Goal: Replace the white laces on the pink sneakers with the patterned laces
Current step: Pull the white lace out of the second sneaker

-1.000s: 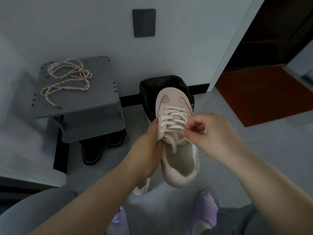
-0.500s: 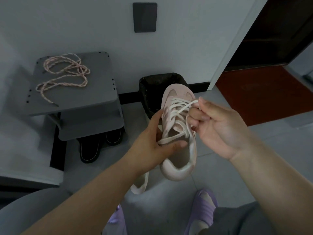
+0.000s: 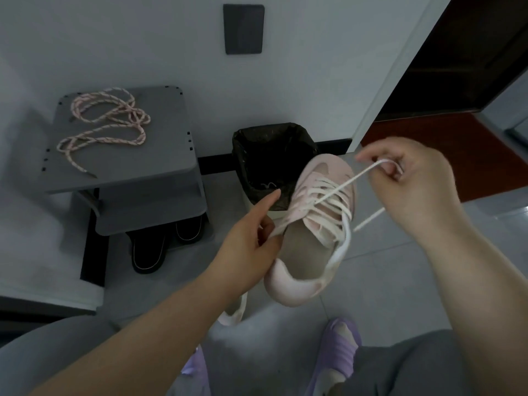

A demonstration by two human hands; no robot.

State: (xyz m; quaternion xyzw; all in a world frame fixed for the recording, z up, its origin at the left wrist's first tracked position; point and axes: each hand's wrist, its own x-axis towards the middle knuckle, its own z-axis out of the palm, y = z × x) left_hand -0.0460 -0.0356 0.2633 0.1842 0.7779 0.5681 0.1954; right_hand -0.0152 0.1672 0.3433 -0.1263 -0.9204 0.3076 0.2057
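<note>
- The left hand (image 3: 247, 241) comes in from the lower left on a bare forearm, palm turned toward the right, fingers curled around what it holds.
- Its index finger (image 3: 268, 200) sticks out straight, pointing up and away from the grip.
- The right hand (image 3: 411, 182) is raised higher, up and to the right of the left grip, fingers folded into a loose fist and pinching closed at its upper left.
- The right forearm runs down toward the lower right corner.
</note>
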